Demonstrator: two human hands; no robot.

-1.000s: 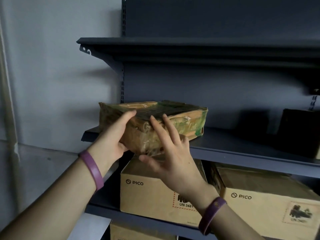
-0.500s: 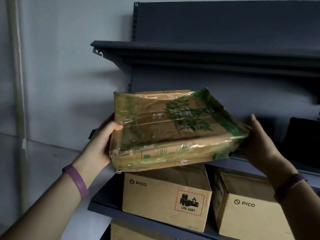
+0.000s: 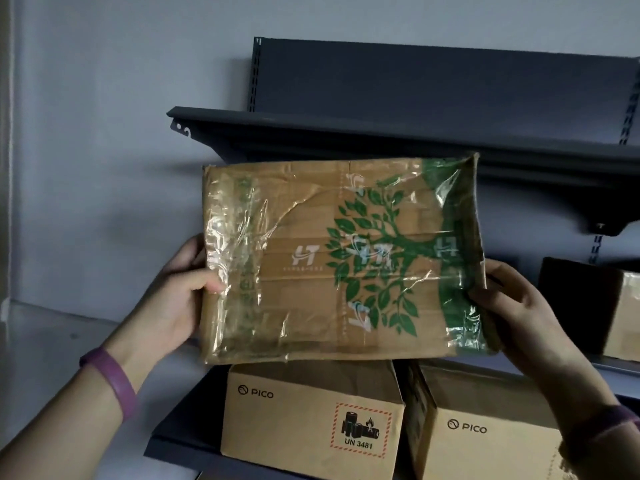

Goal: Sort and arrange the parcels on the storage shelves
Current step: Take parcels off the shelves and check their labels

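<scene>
Two-handed, held tape-wrapped cardboard parcel (image 3: 343,261) upright before dark shelf unit (image 3: 415,84), gripped at opposite edges by left hand (image 3: 180,292) and right hand (image 3: 519,313); judged slick wrap liable to slip onto PICO box (image 3: 304,424) below.

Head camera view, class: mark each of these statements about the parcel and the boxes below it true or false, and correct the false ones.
1. The left hand and the right hand hold the parcel, one at each side edge. True.
2. The parcel lies flat on a shelf. False: it is held upright in the air, with its broad face toward the camera.
3. The PICO box below the parcel's left half bears a UN 3481 label. True.
4. The parcel's print is a red flower. False: it is a green leafy tree, under clear tape.
</scene>
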